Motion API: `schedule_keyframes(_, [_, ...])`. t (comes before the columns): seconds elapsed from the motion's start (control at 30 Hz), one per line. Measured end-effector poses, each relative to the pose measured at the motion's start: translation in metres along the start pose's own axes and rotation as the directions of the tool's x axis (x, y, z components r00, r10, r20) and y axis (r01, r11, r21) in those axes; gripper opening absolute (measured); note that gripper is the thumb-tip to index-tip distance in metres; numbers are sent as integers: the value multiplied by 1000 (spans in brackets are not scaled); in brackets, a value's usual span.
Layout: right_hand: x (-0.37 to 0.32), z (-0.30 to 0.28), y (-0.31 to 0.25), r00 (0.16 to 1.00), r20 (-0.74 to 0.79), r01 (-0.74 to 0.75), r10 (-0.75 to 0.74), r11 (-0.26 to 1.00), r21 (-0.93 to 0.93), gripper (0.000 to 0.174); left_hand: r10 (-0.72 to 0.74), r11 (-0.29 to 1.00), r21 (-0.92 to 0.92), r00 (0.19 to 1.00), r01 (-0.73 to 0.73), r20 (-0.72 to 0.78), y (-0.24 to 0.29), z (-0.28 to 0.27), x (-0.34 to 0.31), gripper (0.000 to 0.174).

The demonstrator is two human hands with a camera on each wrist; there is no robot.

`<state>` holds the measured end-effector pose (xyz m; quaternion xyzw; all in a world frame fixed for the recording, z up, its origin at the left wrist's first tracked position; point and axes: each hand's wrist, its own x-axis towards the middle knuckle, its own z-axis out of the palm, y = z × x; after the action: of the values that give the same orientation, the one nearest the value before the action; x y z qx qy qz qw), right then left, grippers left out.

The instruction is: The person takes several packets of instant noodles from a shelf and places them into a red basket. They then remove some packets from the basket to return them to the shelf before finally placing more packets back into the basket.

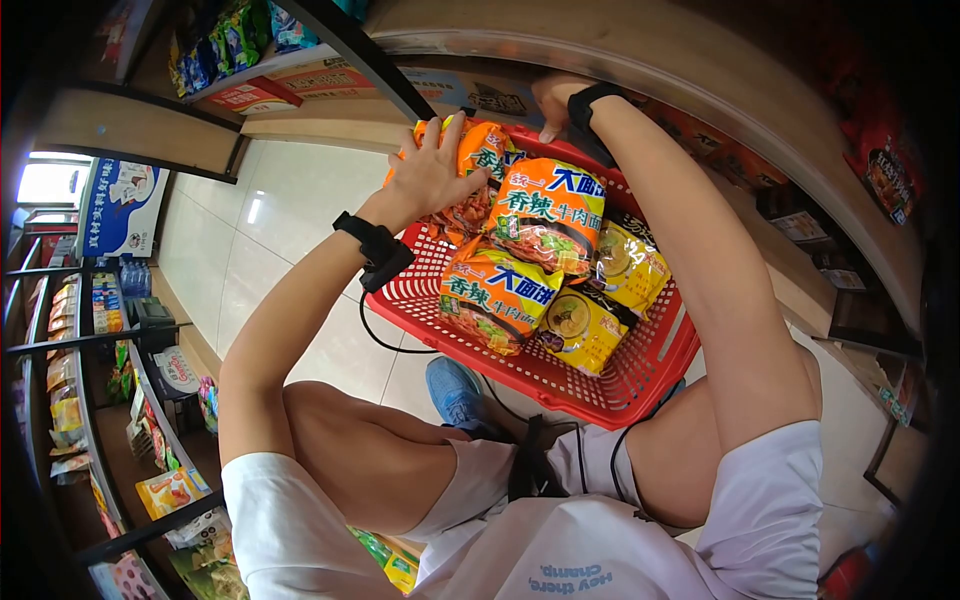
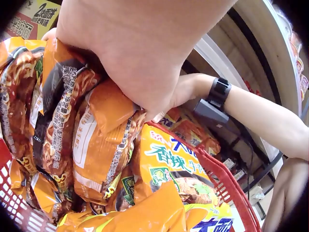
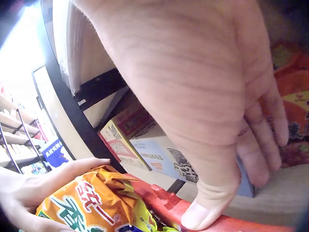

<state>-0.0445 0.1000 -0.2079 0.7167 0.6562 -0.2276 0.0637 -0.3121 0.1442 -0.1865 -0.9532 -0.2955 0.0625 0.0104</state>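
The orange noodle packet [image 1: 470, 212] under the left hand [image 1: 425, 180] sits in the red basket [image 1: 645, 385], towards ten o'clock in the head view. That hand's grip is spread wide, resting over the packet, not closed. Two more orange packets lie just beside it, and yellow packets [image 1: 632, 265] lie towards three and four o'clock. The right hand [image 1: 560, 105], at twelve, has an open grip: its thumb touches the basket's rim, fingers extended past it. Beyond are shelf boxes [image 1: 325, 80]; a blue shoe [image 1: 457, 392] shows at seven.
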Motion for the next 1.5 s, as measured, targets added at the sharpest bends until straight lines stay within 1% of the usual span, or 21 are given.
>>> schedule_keyframes(0.2, [4, 0, 3, 999, 37, -18, 17, 999, 35, 65, -3, 1000, -28, 999, 4, 38, 0, -2, 1, 95])
schedule_keyframes(0.3, [0, 1, 3, 1000, 13, -17, 16, 998, 65, 65, -5, 1000, -25, 999, 6, 53, -1, -3, 1, 95])
schedule_keyframes(0.5, [-8, -2, -5, 1000, -17, -24, 23, 999, -30, 62, 1, 1000, -30, 999, 0, 42, -2, -1, 2, 94])
schedule_keyframes(0.6, [-7, -4, -6, 999, 49, -20, 21, 1000, -16, 61, -6, 1000, -24, 998, 8, 63, 0, -5, 1, 93])
schedule_keyframes(0.7, [-9, -2, -7, 999, -7, -35, 35, 999, -9, 59, -20, 999, -31, 995, 23, 99, 2, -9, 1, 93])
schedule_keyframes(0.8, [-13, -3, -8, 1000, -19, -3, 3, 1000, -11, 62, -16, 998, -63, 997, 21, 78, 2, -8, 0, 92])
schedule_keyframes(0.83, [-15, -6, -8, 1000, -30, 2, -3, 1000, -14, 61, -6, 996, -87, 997, 12, 71, -2, -7, -1, 95])
schedule_keyframes(0.9, [-19, -2, -12, 999, -49, 3, -4, 1000, -11, 59, 70, 990, -124, 997, -68, 10, -9, 4, 5, 98])
schedule_keyframes(0.93, [-24, -7, -16, 998, -69, 8, -9, 1000, -18, 59, 162, 971, -166, 985, -171, -62, -17, 12, 8, 97])
schedule_keyframes(0.97, [-27, -10, -22, 997, -77, 5, -6, 1000, -17, 58, 177, 971, -149, 980, -188, -86, -14, 11, 6, 96])
schedule_keyframes(1.0, [-28, -10, -29, 996, -85, 6, -8, 1000, -20, 57, 299, 944, -85, 936, -318, -187, -33, 39, 19, 96])
schedule_keyframes(1.03, [-28, -11, -35, 996, -85, 10, -12, 1000, -20, 57, 183, 974, -116, 979, -193, -92, -16, 22, 12, 97])
schedule_keyframes(1.07, [-29, -12, -40, 996, -83, 16, -18, 1000, -17, 56, 53, 991, -127, 998, -50, 17, -5, 3, 2, 97])
schedule_keyframes(1.23, [-42, -16, -48, 995, -93, 22, -21, 1000, 7, 53, -8, 994, -110, 992, 21, 123, 6, -11, -1, 100])
schedule_keyframes(1.33, [-48, -18, -53, 994, -107, 30, -27, 999, 21, 51, -14, 991, -129, 983, 38, 184, 7, -17, 1, 101])
schedule_keyframes(1.5, [-55, -21, -60, 990, -134, 56, -51, 998, 38, 48, -69, 985, -125, 943, 115, 326, 17, -42, 2, 110])
